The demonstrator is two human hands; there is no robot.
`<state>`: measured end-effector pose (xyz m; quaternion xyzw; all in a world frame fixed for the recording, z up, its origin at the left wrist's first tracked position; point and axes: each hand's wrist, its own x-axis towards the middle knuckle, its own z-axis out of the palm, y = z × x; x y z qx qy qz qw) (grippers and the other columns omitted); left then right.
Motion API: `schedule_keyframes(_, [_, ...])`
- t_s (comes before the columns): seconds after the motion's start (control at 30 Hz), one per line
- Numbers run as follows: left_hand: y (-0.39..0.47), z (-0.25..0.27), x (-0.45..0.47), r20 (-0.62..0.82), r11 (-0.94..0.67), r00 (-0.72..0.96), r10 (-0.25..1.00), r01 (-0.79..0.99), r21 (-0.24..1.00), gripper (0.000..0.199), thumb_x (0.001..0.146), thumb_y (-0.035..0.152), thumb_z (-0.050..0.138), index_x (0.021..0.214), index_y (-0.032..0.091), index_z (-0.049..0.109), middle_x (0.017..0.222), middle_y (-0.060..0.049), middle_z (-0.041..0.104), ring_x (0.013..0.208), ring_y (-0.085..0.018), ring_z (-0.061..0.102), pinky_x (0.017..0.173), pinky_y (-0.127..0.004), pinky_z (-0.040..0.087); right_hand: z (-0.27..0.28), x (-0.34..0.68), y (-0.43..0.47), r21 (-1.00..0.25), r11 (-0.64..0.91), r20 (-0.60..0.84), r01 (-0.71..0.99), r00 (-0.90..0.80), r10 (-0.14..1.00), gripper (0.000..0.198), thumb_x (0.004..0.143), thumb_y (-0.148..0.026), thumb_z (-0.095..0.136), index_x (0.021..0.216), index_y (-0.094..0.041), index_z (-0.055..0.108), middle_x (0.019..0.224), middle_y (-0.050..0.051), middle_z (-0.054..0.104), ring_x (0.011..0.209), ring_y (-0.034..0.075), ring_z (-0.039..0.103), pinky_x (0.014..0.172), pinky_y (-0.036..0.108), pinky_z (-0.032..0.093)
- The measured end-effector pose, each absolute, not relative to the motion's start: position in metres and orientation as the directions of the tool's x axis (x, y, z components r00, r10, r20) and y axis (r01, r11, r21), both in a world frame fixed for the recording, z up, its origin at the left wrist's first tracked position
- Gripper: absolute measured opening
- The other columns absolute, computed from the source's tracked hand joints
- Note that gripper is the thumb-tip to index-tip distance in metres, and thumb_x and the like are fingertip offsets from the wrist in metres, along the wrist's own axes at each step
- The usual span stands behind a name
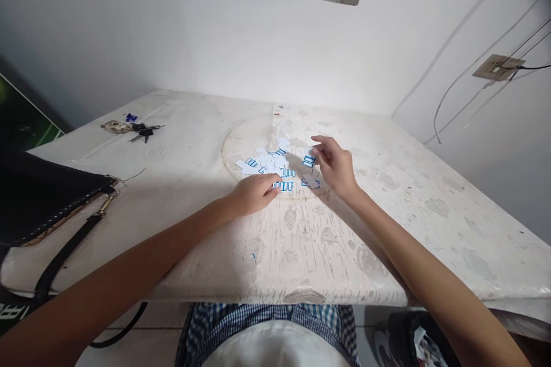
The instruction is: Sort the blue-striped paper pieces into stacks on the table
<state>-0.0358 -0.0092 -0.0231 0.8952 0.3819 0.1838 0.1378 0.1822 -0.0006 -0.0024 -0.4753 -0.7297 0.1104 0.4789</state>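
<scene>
A person is working with both hands over a patterned tabletop [379, 229], where white paper pieces [269, 161], several bearing blue markings, are lying in a loose, overlapping cluster. The right hand [338, 165] is pinching one blue-marked slip [309, 159] between thumb and fingers at the cluster's right side, while a shadowed slip [310, 182] is lying just below. The left hand [253, 194] is resting at the near edge, fingers curled beside another marked piece [284, 186]; whether they are gripping it cannot be told. Keys [146, 131] and a black bag [47, 200] are lying off to the left.
</scene>
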Motion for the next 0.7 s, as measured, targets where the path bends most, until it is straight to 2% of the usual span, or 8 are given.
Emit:
schedule_keyframes(0.1, [-0.009,-0.024,-0.036,0.239,-0.681,0.646,0.725,0.62,0.39,0.021,0.087,0.028,0.04,0.096,0.016,0.054,0.071,0.0,0.055,0.064,-0.014,0.05,0.06,-0.025,0.034,0.005,0.174,-0.007,-0.832,0.423,0.434,0.359,-0.055,0.899,0.029,0.084,-0.03,0.049,0.112,-0.021,0.048,0.074,0.001,0.058,0.043,0.009,0.051,0.042,0.024,0.041])
schedule_keyframes(0.2, [-0.008,-0.025,-0.036,0.242,-0.68,0.645,0.725,0.612,0.404,0.02,0.087,0.028,0.04,0.096,0.016,0.054,0.07,0.001,0.055,0.063,-0.013,0.05,0.06,-0.025,0.033,0.008,0.168,-0.012,-0.922,0.31,0.287,0.233,-0.129,0.949,0.028,0.081,-0.031,0.054,0.107,-0.021,0.05,0.06,-0.003,0.054,0.034,0.008,0.044,0.033,0.023,0.034])
schedule_keyframes(0.3, [-0.007,-0.025,-0.036,0.225,-0.673,0.65,0.726,0.605,0.424,0.018,0.086,0.028,0.041,0.094,0.017,0.053,0.069,0.001,0.054,0.063,-0.012,0.049,0.058,-0.025,0.032,0.009,0.163,-0.016,-0.971,0.179,0.137,0.156,-0.248,0.959,0.025,0.08,-0.026,0.056,0.104,-0.017,0.053,0.053,-0.003,0.055,0.039,0.012,0.053,0.041,0.026,0.043])
schedule_keyframes(0.37, [-0.007,-0.025,-0.037,0.211,-0.671,0.657,0.724,0.599,0.436,0.015,0.085,0.028,0.042,0.089,0.017,0.052,0.068,0.001,0.052,0.062,-0.012,0.047,0.057,-0.024,0.03,0.009,0.16,-0.018,-0.988,0.091,0.05,0.121,-0.309,0.95,0.021,0.078,-0.021,0.057,0.098,-0.015,0.055,0.058,0.0,0.06,0.052,0.015,0.061,0.053,0.029,0.051])
schedule_keyframes(0.43, [-0.006,-0.024,-0.038,0.2,-0.673,0.671,0.714,0.578,0.462,0.012,0.085,0.027,0.043,0.083,0.017,0.05,0.067,0.002,0.05,0.06,-0.011,0.046,0.055,-0.024,0.029,0.011,0.157,-0.021,-0.994,0.017,-0.022,0.11,-0.34,0.94,0.014,0.077,-0.018,0.057,0.09,-0.015,0.056,0.062,0.002,0.062,0.059,0.016,0.064,0.061,0.031,0.052])
schedule_keyframes(0.53, [-0.005,-0.022,-0.04,0.19,-0.673,0.694,0.695,0.533,0.513,0.011,0.084,0.026,0.044,0.078,0.017,0.046,0.065,0.003,0.047,0.058,-0.01,0.043,0.054,-0.023,0.029,0.011,0.152,-0.026,-0.992,-0.014,-0.054,0.122,-0.328,0.943,0.007,0.075,-0.019,0.059,0.078,-0.015,0.055,0.057,0.001,0.059,0.052,0.012,0.059,0.055,0.028,0.048])
schedule_keyframes(0.7, [-0.003,-0.021,-0.04,0.178,-0.66,0.691,0.701,0.532,0.531,0.015,0.083,0.027,0.045,0.072,0.018,0.042,0.062,0.004,0.044,0.056,-0.01,0.04,0.054,-0.024,0.028,0.001,0.148,-0.029,-0.991,0.048,0.013,0.124,-0.267,0.964,0.012,0.07,-0.022,0.062,0.069,-0.016,0.052,0.056,-0.001,0.053,0.047,0.008,0.047,0.047,0.023,0.037])
